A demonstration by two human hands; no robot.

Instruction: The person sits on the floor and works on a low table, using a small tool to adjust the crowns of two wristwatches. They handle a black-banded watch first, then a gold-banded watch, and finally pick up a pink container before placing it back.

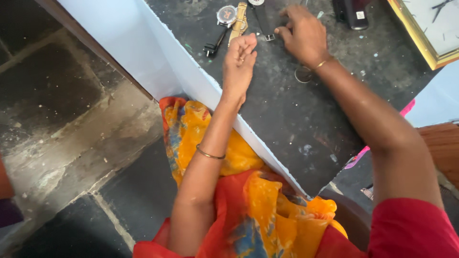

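Note:
My left hand [239, 59] rests on the dark worktop [287, 110] with its fingers curled in loosely; nothing shows between them. Its fingertips lie just below a gold watch band [237, 23]. My right hand [303, 33] is further right, thumb and forefinger pinching the buckle end of a black watch strap [264, 20]. A round silver-faced watch [226, 15] with a thin black strap lies to the left of the gold band. Thin gold bangles sit on both wrists.
A small clear ring [303, 74] lies under my right wrist. A black box-like object [353, 12] and a gold-framed wall clock [428, 36] lie at the top right. The table's white edge [191, 81] runs diagonally; stone floor [71, 119] on the left, orange-red cloth [248, 200] below.

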